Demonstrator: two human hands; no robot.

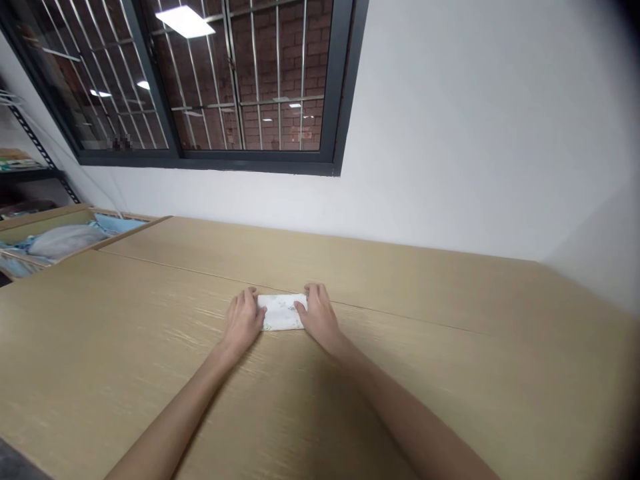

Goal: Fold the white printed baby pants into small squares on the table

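A small folded white cloth (281, 312) with a faint printed pattern lies flat on the light wooden table (450, 347). My left hand (243, 321) rests palm down on its left end, fingers stretched out and together. My right hand (318, 314) lies on its right end, fingers flat over the edge and thumb on top of the cloth. Both forearms reach in from the bottom of the view. Only the strip of cloth between the hands shows.
At the far left a cardboard box (30, 233) holds pale blue and grey fabric (63, 239). A dark shelf (25, 170) stands behind it. A barred window (210, 80) and a white wall run behind the table.
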